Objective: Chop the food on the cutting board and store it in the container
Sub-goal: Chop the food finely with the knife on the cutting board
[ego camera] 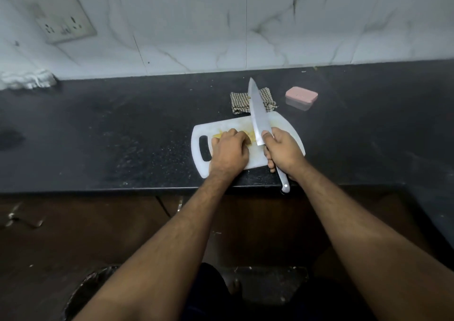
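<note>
A white cutting board [231, 125] lies near the front edge of the black counter. Yellow food [248, 136] sits on it, mostly hidden under my left hand [229, 152], whose fingers curl over the food and hold it down. My right hand [283, 152] grips the handle of a large chef's knife [256, 116]. The blade is raised, tip pointing away toward the wall, just right of the food. A clear container with a pink lid [301, 94] stands closed behind the board to the right.
A folded checked cloth [239, 102] lies just behind the board, partly behind the blade. A white rag [27, 78] sits at the far left by the marble wall. A wall socket [62, 23] is up left. The black counter [110, 129] ends right in front of me.
</note>
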A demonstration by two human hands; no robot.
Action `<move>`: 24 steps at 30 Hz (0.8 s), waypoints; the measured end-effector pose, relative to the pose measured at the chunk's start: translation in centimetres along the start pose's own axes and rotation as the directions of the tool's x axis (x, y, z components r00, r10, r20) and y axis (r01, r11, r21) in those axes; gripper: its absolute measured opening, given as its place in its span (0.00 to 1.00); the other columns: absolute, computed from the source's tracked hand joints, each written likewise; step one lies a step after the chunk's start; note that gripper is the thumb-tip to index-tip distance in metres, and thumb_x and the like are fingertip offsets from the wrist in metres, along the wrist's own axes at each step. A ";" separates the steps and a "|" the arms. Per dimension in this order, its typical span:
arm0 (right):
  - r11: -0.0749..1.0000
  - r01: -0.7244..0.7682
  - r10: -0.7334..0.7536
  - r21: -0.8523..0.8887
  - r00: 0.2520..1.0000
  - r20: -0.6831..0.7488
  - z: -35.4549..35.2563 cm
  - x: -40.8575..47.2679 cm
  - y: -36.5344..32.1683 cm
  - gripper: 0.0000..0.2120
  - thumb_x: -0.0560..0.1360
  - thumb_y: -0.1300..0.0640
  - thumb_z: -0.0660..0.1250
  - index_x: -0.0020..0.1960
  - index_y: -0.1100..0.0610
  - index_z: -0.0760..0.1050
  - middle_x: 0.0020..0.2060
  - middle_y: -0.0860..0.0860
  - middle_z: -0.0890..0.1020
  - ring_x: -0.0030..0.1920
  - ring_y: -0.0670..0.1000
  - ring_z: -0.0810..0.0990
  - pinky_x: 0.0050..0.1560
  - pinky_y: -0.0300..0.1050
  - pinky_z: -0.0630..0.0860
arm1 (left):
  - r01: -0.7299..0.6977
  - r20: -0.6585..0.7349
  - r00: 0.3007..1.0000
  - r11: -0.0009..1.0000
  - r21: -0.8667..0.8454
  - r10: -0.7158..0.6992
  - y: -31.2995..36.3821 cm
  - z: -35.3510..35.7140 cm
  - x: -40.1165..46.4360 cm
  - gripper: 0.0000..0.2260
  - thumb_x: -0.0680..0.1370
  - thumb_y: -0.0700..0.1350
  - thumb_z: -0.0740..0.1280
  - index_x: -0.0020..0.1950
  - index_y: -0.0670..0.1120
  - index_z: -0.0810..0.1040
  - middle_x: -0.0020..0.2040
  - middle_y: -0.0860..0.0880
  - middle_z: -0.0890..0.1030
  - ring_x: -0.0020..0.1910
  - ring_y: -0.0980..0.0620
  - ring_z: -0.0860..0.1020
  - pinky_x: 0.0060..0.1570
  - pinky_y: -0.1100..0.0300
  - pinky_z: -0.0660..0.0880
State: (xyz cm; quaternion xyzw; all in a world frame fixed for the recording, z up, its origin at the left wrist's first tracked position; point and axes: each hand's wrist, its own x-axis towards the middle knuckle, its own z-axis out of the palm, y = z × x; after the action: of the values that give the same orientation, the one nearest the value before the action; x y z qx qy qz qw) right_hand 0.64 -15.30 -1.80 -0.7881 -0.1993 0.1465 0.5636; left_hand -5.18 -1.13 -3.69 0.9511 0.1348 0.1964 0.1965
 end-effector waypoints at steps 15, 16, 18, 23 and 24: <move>0.996 -0.089 0.086 -0.026 0.991 -0.103 0.8 -3.1 0.4 0.14 0.84 0.49 0.56 0.50 0.59 0.72 0.31 0.53 0.78 0.24 0.50 0.76 0.26 0.46 0.77 | 0.002 0.017 1.000 0.998 -0.062 -0.001 -0.1 -0.8 -2.5 0.07 0.80 0.45 0.64 0.55 0.49 0.81 0.50 0.52 0.79 0.53 0.51 0.75 0.55 0.52 0.60; 0.996 -0.083 0.079 -0.035 0.991 -0.112 0.8 -3.1 0.4 0.14 0.84 0.49 0.56 0.50 0.58 0.72 0.31 0.53 0.78 0.23 0.50 0.76 0.26 0.46 0.77 | 0.001 0.009 1.000 0.998 -0.062 -0.001 -0.1 -0.8 -2.5 0.07 0.80 0.46 0.64 0.54 0.49 0.80 0.50 0.53 0.79 0.53 0.51 0.75 0.55 0.52 0.60; 0.995 -0.063 0.055 -0.074 0.993 -0.109 0.9 -3.3 0.5 0.14 0.84 0.48 0.56 0.49 0.58 0.72 0.32 0.53 0.78 0.24 0.50 0.76 0.27 0.47 0.78 | 0.004 0.003 1.000 0.998 -0.067 -0.004 -0.2 -0.7 -2.5 0.06 0.80 0.46 0.64 0.52 0.49 0.80 0.50 0.53 0.79 0.52 0.51 0.75 0.56 0.52 0.61; 0.991 -0.061 0.049 -0.122 0.994 -0.098 0.9 -3.3 0.4 0.14 0.84 0.47 0.56 0.49 0.57 0.72 0.32 0.52 0.78 0.24 0.51 0.77 0.28 0.49 0.79 | 0.015 -0.011 1.000 0.997 -0.069 -0.016 0.1 -1.0 -2.6 0.03 0.81 0.47 0.66 0.50 0.50 0.79 0.49 0.53 0.78 0.51 0.53 0.73 0.57 0.52 0.61; 0.990 -0.061 0.048 -0.129 0.993 -0.104 1.0 -3.2 0.3 0.14 0.84 0.47 0.56 0.49 0.56 0.72 0.32 0.52 0.78 0.24 0.51 0.77 0.28 0.49 0.79 | 0.016 -0.016 1.000 0.997 -0.070 -0.017 0.0 -1.0 -2.6 0.03 0.81 0.48 0.66 0.50 0.50 0.78 0.48 0.54 0.78 0.50 0.53 0.73 0.57 0.53 0.61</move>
State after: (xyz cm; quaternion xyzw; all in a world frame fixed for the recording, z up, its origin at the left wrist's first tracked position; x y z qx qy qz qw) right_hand -2.59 -16.16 -2.41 -0.8351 -0.1582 0.1084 0.5155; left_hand -7.93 -1.74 -3.68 0.9409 0.1374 0.2073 0.2299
